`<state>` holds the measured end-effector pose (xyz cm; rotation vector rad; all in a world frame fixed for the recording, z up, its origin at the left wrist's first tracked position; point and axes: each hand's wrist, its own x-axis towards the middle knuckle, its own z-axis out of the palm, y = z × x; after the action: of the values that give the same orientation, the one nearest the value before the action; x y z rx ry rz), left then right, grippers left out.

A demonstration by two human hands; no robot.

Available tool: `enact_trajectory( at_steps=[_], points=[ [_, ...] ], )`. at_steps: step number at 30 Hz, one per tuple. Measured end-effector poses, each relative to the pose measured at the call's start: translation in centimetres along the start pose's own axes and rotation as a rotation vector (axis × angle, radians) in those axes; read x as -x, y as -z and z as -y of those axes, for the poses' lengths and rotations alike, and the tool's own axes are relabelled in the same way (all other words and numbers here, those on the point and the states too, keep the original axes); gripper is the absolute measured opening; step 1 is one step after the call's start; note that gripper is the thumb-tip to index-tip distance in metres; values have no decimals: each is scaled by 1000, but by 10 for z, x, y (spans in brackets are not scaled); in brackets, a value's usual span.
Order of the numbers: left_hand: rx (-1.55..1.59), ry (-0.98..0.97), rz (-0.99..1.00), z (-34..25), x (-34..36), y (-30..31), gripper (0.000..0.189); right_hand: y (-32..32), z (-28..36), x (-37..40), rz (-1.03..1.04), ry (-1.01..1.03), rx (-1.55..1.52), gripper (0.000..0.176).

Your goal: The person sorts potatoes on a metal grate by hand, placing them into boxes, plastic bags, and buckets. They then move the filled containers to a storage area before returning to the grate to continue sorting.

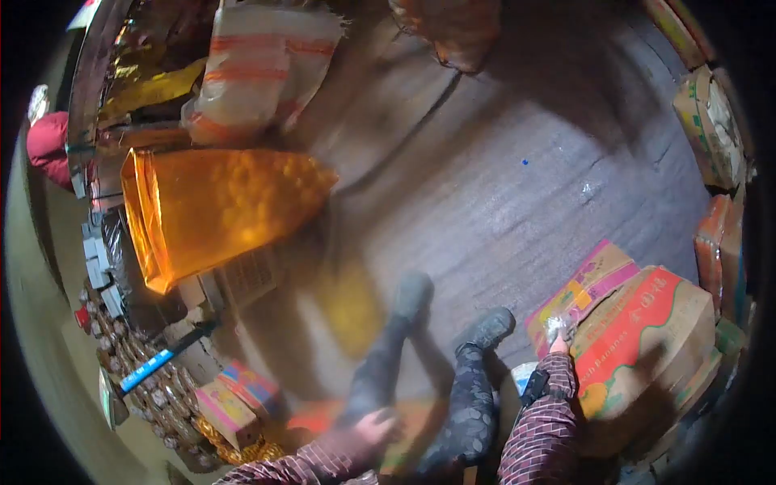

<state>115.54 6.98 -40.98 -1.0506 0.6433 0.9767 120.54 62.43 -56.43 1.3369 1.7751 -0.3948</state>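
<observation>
My right hand (pixel 559 343) reaches forward at the right, a dark band on its wrist. Its fingers are closed around a small crumpled, shiny clear-and-white plastic piece (pixel 558 326), whose exact kind I cannot make out. That hand is beside a pink and yellow carton (pixel 594 279) and a large brown and red banana carton (pixel 647 343). Over my lap, my left hand (pixel 376 426) is smeared by motion, so its fingers and anything in them cannot be told. Both forearms wear brick-patterned sleeves.
At the left stands a large orange translucent bag (pixel 234 210) with round shapes inside. A white and orange woven sack (pixel 267 65) lies behind it. My boots (pixel 485 327) rest on the grey-brown floor (pixel 517 202). A blue-labelled stick (pixel 145 370) and several packed items line the left wall.
</observation>
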Motion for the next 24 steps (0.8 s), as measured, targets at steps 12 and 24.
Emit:
enact_trajectory(
  at_steps=[12,24],
  points=[
    [-523,-565,-248,-28,54,-81,38,7,44,148,-315,412,-118,39],
    [-441,-1096,-639,-196,129,-54,29,99,160,207,-282,444,278,48]
  ],
)
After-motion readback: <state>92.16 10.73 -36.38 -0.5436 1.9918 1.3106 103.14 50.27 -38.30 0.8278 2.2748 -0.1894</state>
